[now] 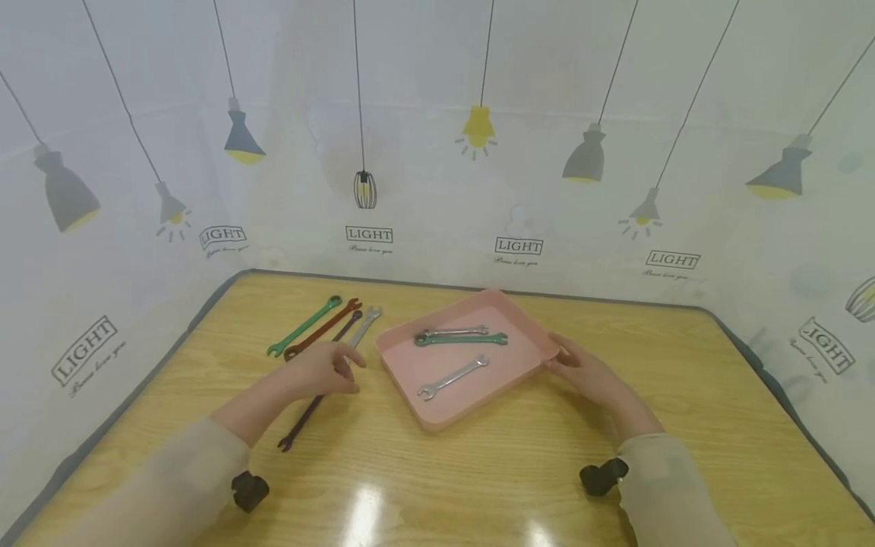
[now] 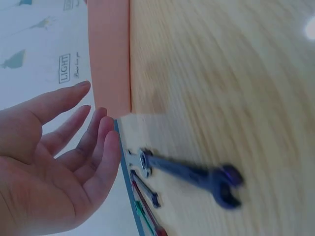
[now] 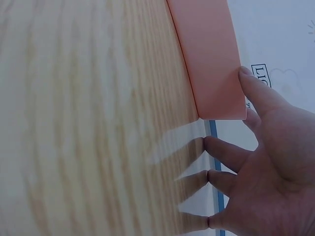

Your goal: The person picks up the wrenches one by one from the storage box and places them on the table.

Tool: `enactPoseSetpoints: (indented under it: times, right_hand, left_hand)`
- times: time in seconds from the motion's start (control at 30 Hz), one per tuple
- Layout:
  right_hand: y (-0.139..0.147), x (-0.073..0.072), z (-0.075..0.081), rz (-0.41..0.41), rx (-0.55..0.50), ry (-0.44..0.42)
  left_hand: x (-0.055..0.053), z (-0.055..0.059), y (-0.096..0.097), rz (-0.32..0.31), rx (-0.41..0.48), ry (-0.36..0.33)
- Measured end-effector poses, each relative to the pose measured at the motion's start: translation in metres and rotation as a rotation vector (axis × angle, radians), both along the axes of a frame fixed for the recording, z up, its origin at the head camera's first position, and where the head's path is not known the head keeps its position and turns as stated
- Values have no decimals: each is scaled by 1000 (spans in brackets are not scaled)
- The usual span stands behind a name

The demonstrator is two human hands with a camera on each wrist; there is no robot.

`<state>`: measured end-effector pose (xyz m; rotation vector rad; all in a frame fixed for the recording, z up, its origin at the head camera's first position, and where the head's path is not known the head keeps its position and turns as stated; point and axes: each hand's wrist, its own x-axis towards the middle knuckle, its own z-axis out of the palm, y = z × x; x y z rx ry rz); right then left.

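On the wood-grain table (image 1: pixel 444 471), one pink tray (image 1: pixel 491 393), set askew, with three wrenches on its floor. At the tray's right corner, the right hand (image 1: pixel 588 372): fingers spread and fairly straight, thumb against the rim, no closed grip visible; contact pressure not determinable. Off the tray's left side, without contact, the left hand (image 1: pixel 321 372): thumb and fingers apart, loosely bent, nothing held. Partly hidden by the left hand, a purple wrench (image 1: pixel 301 422) on the table; beyond it, a green wrench (image 1: pixel 304 327), a red wrench (image 1: pixel 323 330), a dark wrench (image 1: pixel 345 328) and a silver wrench (image 1: pixel 364 327), roughly side by side. Inside the tray, a second green wrench (image 1: pixel 465 340), with a short silver wrench (image 1: pixel 456 331) close alongside; nearer the front wall, a diagonal silver wrench (image 1: pixel 453 379), apart from both. Possible fault: slewing of the tray, from a push at one corner only, without support opposite. Possible fault: sliding together of the tray's contents, from a lift or tilt at that corner. Possible fault: accidental displacement of the purple wrench or its close neighbours, from a low sweep of the left hand.
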<state>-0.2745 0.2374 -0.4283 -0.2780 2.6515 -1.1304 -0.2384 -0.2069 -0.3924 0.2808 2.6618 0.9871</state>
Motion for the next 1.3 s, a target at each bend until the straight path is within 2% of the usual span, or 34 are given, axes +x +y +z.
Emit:
enactPoseSetpoints:
  times: [0.13,0.23,0.4,0.57,0.77,0.9,1.0,1.3]
  right_hand:
    - [0,-1,-2,2,-5,0]
    - [0,-1,-2,3,-12,3]
    - [0,0,0,-5,2,5]
    - [0,0,-1,-1,7,4]
    - [1,-1,-3,-7,9,10]
    - [1,-2,-4,-8,15,7]
    - [1,-2,-5,-5,8,8]
    - [1,-2,-4,-7,2,7]
  left_hand:
    - [-6,1,15,-37,-4,52]
    - [-12,1,27,-58,43,77]
    - [-20,4,51,-80,118,87]
    - [-26,6,73,-86,134,103]
    - [-35,0,96,-83,52,127]
    - [-42,-8,109,-133,-17,144]
    - [-46,-15,116,-152,0,115]
    - [-56,-34,127,-135,111,-10]
